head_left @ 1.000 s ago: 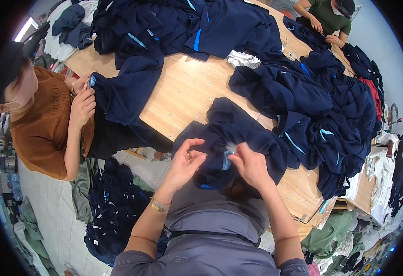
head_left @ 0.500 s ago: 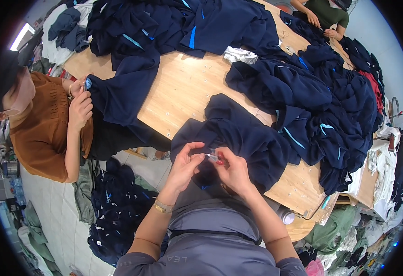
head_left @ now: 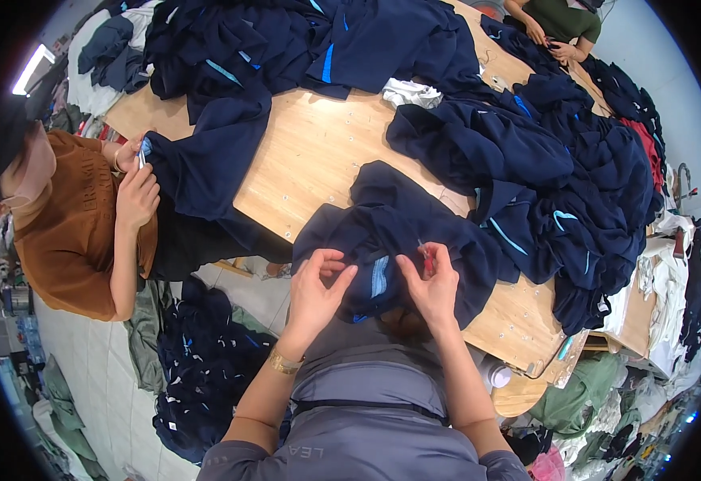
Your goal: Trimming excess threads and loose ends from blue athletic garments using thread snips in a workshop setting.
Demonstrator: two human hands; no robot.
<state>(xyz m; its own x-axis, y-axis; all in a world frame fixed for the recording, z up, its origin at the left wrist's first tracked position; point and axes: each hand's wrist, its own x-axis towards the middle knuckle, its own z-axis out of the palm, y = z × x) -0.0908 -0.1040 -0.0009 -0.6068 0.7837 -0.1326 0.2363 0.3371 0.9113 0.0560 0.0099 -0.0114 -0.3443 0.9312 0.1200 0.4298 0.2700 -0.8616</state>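
A dark navy garment with a light blue stripe lies bunched at the near edge of a wooden table. My left hand pinches the garment's fabric on the left side of the stripe. My right hand holds a small red-handled tool, likely a thread snipper, right against the fabric beside the stripe. Both hands sit close together over my lap, a few centimetres apart.
A person in a brown top at the left works on another navy garment. Big piles of navy garments cover the table's right and far sides. Another person sits at the far end. More clothes lie on the floor.
My hands have drawn apart slightly and turned the garment so the light blue stripe shows between them. The snipper now sits in my right hand at the fabric.
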